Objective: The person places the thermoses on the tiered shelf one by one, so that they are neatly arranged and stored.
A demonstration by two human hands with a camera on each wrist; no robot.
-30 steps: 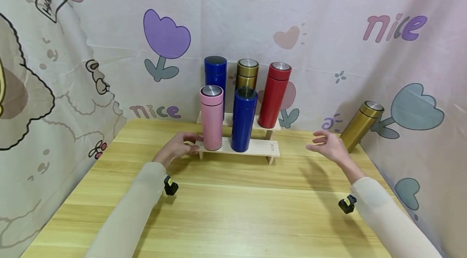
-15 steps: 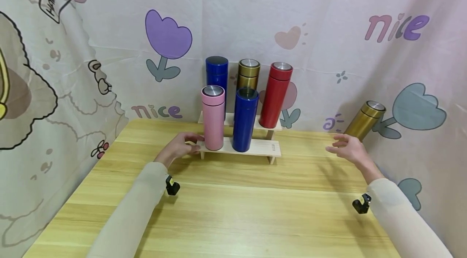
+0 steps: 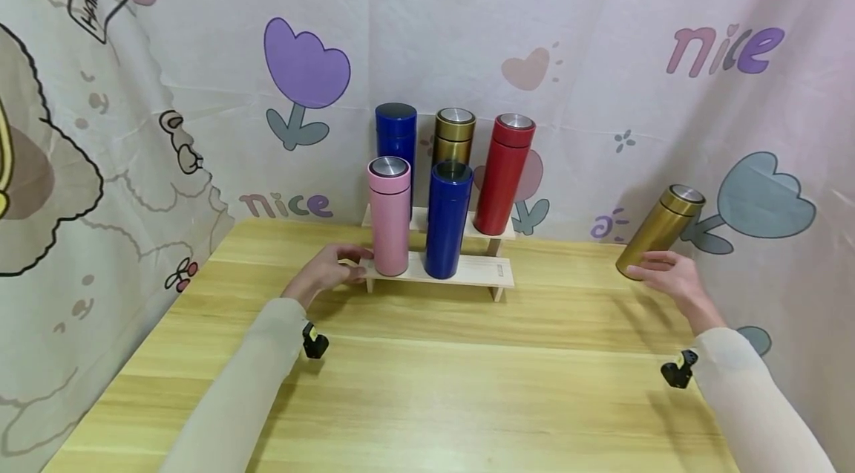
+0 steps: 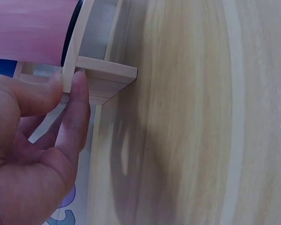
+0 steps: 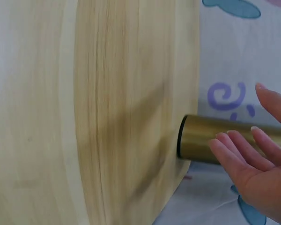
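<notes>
My left hand (image 3: 327, 269) pinches the left end of a two-tier wooden rack (image 3: 477, 271). In the left wrist view, thumb and fingers press the board's edge from both faces. On the lower tier stand a pink thermos (image 3: 390, 228) and a blue thermos (image 3: 447, 224). Behind them, the upper tier bears another blue thermos (image 3: 395, 133), a gold thermos (image 3: 454, 137) and a red thermos (image 3: 504, 176). Near the table's right corner stands a second gold thermos (image 3: 657, 224). Beside its lower part is my right hand (image 3: 671, 280), fingers extended and thumb spread; contact is unclear.
The wooden table (image 3: 427, 391) ends at a printed cloth (image 3: 574, 50) hanging behind and along both sides. The gold thermos on the right stands close to this cloth. A small black camera sits at each wrist.
My right hand has moved right across the table to beside the lone gold thermos. The left hand keeps its pinch on the rack, and the thermoses stay where they were.
</notes>
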